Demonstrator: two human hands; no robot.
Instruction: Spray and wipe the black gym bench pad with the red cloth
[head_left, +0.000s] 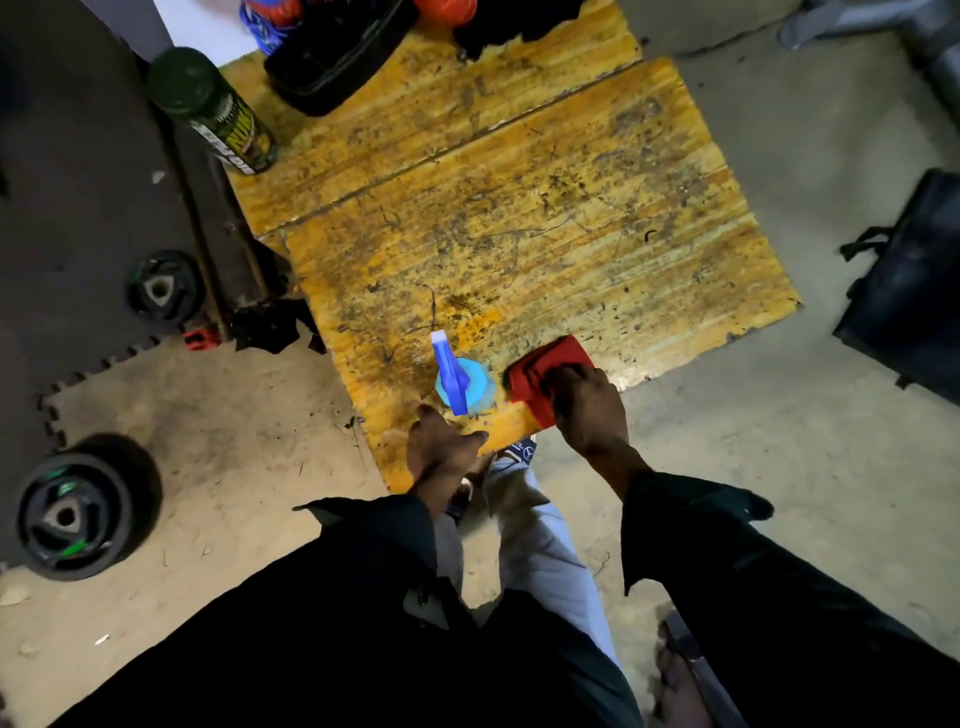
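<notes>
Right hand (584, 410) fingers clenched on red cloth (545, 371) at tabletop (519, 218) edge. Left hand (439, 449) fingers released, beside blue spray bottle (460, 382). Green can (213, 109) label unreadable.

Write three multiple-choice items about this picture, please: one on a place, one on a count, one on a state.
1. Where does the spray bottle stand?
A. On the yellow wooden board, near its front edge
B. On the grey foam mat
C. Inside the black bag

2. How many round weight plates lie on the floor at the left?
A. One
B. Two
C. Four

3. What is the right hand doing?
A. Hanging free in the air
B. Gripping the spray bottle
C. Resting on the red cloth

Answers:
1 A: the blue bottle stands upright on the board, just ahead of the left hand.
2 B: one plate lies beside the dark frame, and another plate lies nearer the person.
3 C: the fingers cover the cloth, which lies on the board's front corner.
</notes>
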